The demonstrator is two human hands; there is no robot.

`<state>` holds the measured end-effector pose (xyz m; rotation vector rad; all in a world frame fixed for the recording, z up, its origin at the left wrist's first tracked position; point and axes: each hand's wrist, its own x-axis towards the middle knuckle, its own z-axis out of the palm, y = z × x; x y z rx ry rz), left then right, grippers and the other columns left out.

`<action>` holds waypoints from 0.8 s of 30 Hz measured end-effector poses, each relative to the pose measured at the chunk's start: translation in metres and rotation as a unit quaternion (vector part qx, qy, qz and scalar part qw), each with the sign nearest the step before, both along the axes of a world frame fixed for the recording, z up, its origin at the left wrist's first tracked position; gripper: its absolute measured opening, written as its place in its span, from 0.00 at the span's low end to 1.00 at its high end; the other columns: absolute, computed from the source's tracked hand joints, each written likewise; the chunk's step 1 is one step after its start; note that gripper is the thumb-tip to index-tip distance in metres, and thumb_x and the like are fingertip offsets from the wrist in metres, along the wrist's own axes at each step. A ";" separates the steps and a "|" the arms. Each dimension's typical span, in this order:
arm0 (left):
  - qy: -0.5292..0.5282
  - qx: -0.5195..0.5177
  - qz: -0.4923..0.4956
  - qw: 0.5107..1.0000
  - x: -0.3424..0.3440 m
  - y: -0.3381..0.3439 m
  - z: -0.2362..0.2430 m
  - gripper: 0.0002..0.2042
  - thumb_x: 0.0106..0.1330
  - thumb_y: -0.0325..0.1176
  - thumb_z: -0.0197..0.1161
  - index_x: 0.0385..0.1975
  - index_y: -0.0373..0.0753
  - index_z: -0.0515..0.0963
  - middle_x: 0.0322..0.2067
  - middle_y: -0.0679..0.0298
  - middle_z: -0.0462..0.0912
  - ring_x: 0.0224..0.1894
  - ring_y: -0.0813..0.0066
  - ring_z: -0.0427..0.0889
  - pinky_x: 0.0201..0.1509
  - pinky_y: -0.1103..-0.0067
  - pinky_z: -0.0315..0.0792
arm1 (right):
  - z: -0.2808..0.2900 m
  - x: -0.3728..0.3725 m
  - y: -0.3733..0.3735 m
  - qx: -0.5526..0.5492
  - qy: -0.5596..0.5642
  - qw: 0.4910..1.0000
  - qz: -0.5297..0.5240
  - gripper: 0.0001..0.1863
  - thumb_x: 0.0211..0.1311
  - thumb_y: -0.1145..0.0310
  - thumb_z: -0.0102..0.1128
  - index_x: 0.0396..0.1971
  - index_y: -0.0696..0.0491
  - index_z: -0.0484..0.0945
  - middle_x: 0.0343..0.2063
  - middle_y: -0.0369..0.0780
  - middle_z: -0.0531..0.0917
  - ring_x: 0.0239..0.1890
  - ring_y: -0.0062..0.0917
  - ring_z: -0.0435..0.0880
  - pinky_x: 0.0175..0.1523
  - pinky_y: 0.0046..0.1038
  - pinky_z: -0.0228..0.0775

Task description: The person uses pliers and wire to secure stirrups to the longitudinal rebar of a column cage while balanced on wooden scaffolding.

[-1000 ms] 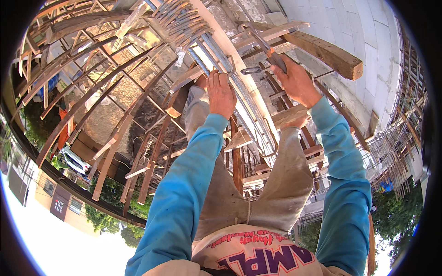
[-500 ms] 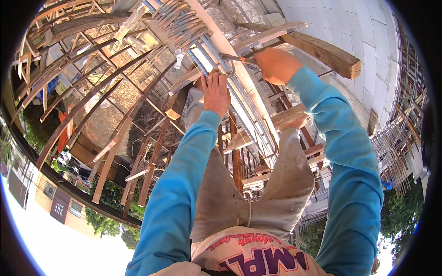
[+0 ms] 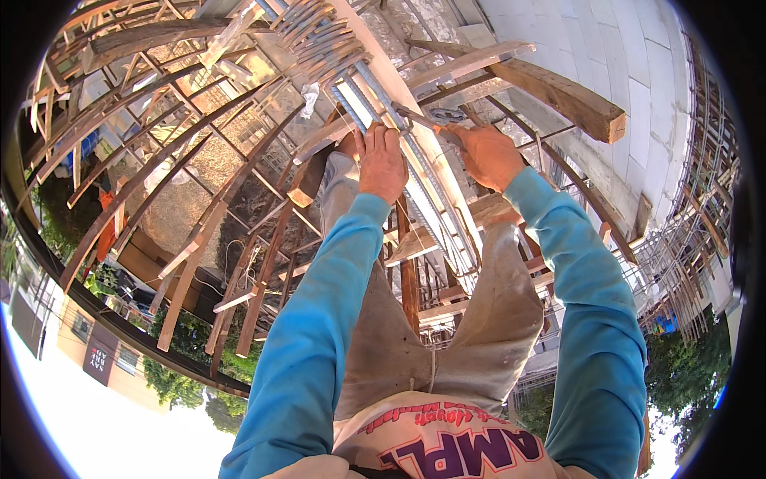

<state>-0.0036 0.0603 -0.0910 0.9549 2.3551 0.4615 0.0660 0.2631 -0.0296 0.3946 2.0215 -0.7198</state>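
Steel bars (image 3: 425, 170) adjoin two hands (image 3: 383, 168) — the right (image 3: 490, 156) grips one tool (image 3: 418, 118), apparently.

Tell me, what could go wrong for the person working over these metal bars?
The tool in the right hand angles toward the metal bars close to the left hand, so a slip might hurt that hand. The right foot appears to rest on a wooden plank amid open timber framework, so a misstep could mean a fall.

On the pale shirt (image 3: 357, 444) we see big purple lettering (image 3: 459, 453) with smaller red lettering (image 3: 431, 416) above it; on the dark sign (image 3: 99, 364), lower left, white lettering.
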 end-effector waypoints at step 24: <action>-0.286 0.168 0.474 0.816 0.013 -0.012 -0.012 0.24 0.67 0.48 0.54 0.48 0.30 0.67 0.46 0.49 0.72 0.50 0.60 0.69 0.57 0.72 0.61 | 0.043 0.023 0.035 0.016 0.095 0.995 0.037 0.32 0.56 0.73 0.59 0.61 0.37 0.64 0.40 0.46 0.74 0.43 0.43 0.74 0.49 0.41 0.68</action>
